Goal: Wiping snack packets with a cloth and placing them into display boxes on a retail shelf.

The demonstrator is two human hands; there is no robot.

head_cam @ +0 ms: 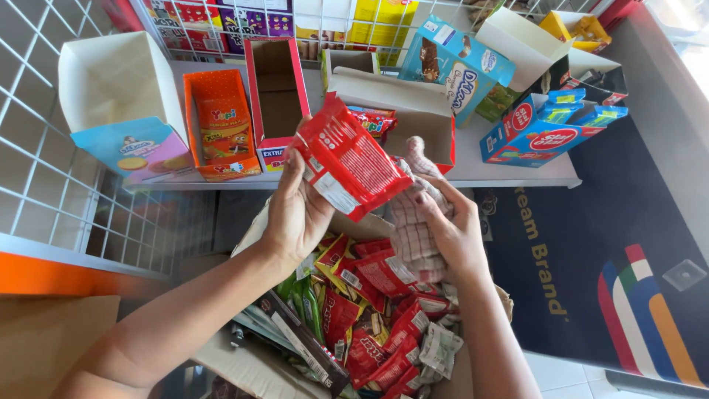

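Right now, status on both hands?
Left hand gripping red snack packet. Right hand clutching checked cloth. Box of packets below.

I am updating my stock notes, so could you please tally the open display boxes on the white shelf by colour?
Orange boxes: 1
Red boxes: 1
Pale blue boxes with a white flap: 1
White-and-red boxes: 1
Dark blue boxes: 1
Total: 5
The left hand holds a red packet; the right hand holds a checked cloth.
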